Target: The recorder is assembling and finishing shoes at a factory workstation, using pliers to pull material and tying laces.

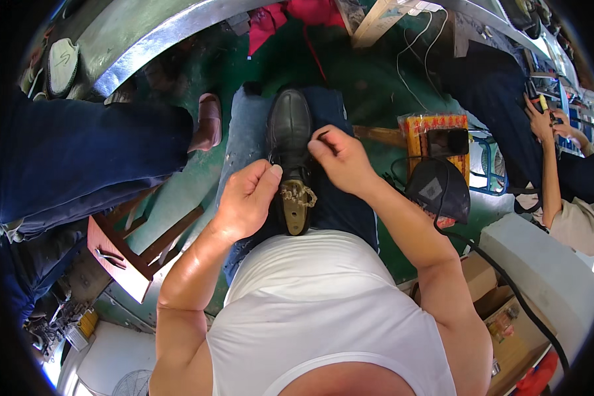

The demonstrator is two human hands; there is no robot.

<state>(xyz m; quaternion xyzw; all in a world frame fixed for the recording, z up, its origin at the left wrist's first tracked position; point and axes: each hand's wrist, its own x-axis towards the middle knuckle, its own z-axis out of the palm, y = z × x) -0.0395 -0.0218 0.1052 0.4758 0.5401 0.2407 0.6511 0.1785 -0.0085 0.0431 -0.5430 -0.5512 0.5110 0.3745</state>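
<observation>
A black leather shoe point(290, 122) lies across my lap, its toe pointing away from me. Out of its heel end comes a yellowish-brown shoe last point(295, 212) with a small metal chain point(298, 193) on top. My left hand point(252, 195) is closed at the shoe's left edge, thumb against the curled fingers; whatever they grip is hidden. Just off the right side of the shoe, my right hand point(340, 157) is pinched. A short dark sliver shows at its fingertips, too small to name.
On the left, a person in dark trousers point(99, 152) sits close by, near a wooden stool point(122, 257) holding pliers point(110, 258). A black cap point(439, 188) and a phone point(447, 142) lie to my right. Beyond them, another person's hands point(542, 121) are busy.
</observation>
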